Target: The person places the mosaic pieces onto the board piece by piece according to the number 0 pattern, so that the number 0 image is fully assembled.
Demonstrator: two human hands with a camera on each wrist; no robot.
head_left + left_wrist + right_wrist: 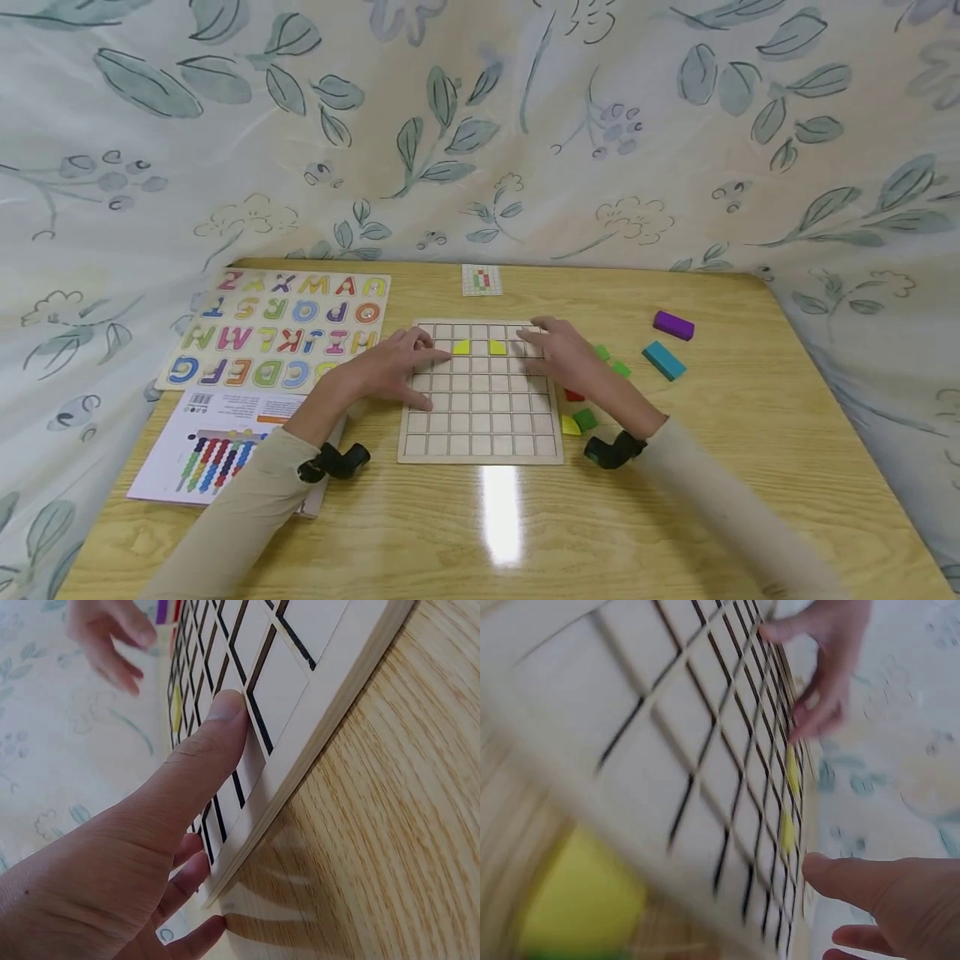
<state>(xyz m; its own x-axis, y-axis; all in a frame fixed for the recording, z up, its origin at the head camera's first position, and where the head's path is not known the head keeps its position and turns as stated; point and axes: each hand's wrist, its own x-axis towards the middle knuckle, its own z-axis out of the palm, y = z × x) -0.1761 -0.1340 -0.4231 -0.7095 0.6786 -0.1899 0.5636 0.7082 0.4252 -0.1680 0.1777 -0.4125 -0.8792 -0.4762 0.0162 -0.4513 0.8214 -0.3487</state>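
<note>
A wooden grid board (481,422) lies flat on the table, with two yellow quarter-round pieces, the left one (461,347) and the right one (497,347), set in its second row from the back. At the board's left side is my left hand (386,367); its thumb (225,709) rests on the grid near the edge, and its index finger points to the left yellow piece. My right hand (567,357) hovers over the back right part of the board, fingers loosely extended and nothing seen between them.
Right of the board lie green tiles (585,419), a yellow tile (571,426), a partly hidden red tile (574,396), a teal block (664,360) and a purple block (673,325). A patterned card (482,281) lies behind. Leftward are an alphabet board (273,331) and an abacus-printed box (161,458).
</note>
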